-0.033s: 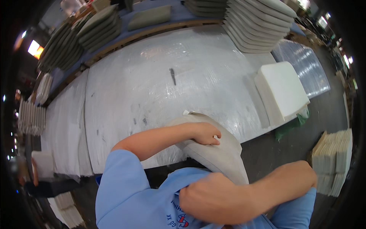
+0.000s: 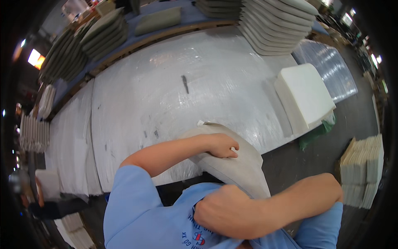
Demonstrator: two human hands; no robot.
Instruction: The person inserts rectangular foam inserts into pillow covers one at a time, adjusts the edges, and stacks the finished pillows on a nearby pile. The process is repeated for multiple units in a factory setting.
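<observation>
Grey cushion cover (image 2: 236,166) stretched between left hand (image 2: 222,146) and right hand (image 2: 226,211).

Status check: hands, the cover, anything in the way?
Left hand gripping the grey fabric cover near its top. Right hand clenched on its lower end, at the chest. White foam block off to the right, well apart.

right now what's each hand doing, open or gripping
Left hand: closed, gripping the grey cushion cover.
Right hand: closed in a fist on the same cover's lower end.
</observation>
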